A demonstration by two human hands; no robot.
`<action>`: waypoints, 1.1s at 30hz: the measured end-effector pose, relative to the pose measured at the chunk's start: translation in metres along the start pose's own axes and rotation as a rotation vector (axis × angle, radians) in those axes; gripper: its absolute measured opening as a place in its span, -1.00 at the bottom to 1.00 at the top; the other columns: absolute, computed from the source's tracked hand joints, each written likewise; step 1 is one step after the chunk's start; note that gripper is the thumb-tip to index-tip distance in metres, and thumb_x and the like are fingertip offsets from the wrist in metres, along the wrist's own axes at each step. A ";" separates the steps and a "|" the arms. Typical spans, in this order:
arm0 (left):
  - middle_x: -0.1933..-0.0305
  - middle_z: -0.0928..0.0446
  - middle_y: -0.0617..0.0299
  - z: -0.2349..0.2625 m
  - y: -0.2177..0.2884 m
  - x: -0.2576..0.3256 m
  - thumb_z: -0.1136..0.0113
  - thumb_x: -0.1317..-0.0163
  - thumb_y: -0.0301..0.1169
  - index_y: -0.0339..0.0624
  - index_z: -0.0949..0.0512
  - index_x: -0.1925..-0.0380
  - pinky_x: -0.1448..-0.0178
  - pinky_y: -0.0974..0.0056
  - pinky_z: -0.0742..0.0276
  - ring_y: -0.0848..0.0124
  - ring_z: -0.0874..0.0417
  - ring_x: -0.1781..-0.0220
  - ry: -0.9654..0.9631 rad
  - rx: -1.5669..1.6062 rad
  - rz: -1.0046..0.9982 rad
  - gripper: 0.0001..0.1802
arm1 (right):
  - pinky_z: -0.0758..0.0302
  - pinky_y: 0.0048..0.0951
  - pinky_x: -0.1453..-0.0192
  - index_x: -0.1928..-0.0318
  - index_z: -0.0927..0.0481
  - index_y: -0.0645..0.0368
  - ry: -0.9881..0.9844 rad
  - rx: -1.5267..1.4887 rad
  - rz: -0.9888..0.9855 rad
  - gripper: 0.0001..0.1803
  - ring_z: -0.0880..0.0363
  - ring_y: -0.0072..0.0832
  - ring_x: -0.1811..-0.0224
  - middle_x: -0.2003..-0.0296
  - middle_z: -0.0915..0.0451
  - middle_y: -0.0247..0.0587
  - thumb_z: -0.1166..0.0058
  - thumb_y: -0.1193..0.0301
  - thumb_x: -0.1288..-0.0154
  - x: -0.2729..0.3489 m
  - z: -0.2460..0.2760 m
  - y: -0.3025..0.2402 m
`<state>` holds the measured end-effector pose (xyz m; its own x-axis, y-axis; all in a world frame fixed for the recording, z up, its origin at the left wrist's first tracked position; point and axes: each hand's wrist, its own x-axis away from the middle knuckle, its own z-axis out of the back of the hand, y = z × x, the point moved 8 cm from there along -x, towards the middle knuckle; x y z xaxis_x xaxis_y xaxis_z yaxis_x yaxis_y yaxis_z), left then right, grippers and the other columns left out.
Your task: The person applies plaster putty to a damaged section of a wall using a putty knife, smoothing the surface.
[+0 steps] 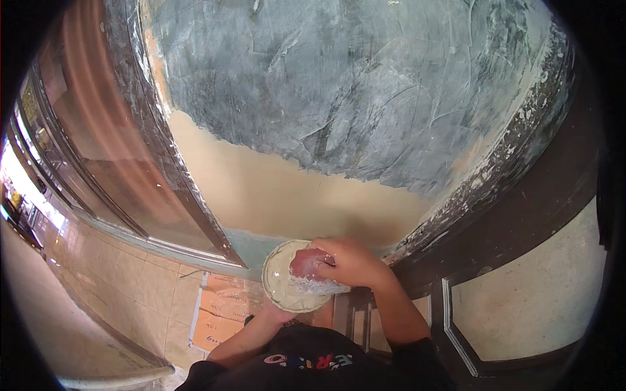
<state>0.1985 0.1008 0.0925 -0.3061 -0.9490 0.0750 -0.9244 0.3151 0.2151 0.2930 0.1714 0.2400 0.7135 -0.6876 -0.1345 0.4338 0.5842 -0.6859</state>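
On the far left hangs one brown curtain [107, 98]. Nearer, on the left, is a floor [134, 283] of pale square tiles. One orange sheet [225, 303] with dark marks lies on the near left side, just left of the person.

Next come two bare hands. The left hand [280, 311] is near the middle and holds up one round tub [274, 280] from below. The tub hides most of that hand, so I cannot tell how wide its fingers are. Pale, wet-looking paste is in the tub.

The right hand [355, 260] is just to the right, closed around one dark red tool [310, 262]. The tool is over the tub, and its near edge is messy with pale paste. I cannot tell if it touches the paste inside.

Farther off, past the hands, is one wall [352, 78]. It has one big gray part far up, one smooth tan patch [280, 192] nearer, and a thin greenish strip nearest. On the right are one dark, speckled frame [482, 182] and one pale panel [535, 287].
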 end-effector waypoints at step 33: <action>-0.53 -0.07 0.06 -0.012 0.103 0.042 0.30 -0.34 0.18 0.03 -0.10 -0.45 -0.50 -0.27 0.01 0.00 -0.11 -0.52 -0.029 -0.032 -0.045 -0.22 | -0.51 -0.28 0.27 0.08 -0.52 0.20 0.378 -0.067 -0.086 -0.69 -0.64 -0.20 0.36 0.36 -0.63 -0.01 -0.20 0.42 -0.15 -0.041 0.015 -0.026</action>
<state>0.0934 0.0936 0.1298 -0.2709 -0.9619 0.0365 -0.9299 0.2713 0.2485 0.2602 0.1908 0.2741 0.4176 -0.8506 -0.3195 0.4373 0.4964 -0.7499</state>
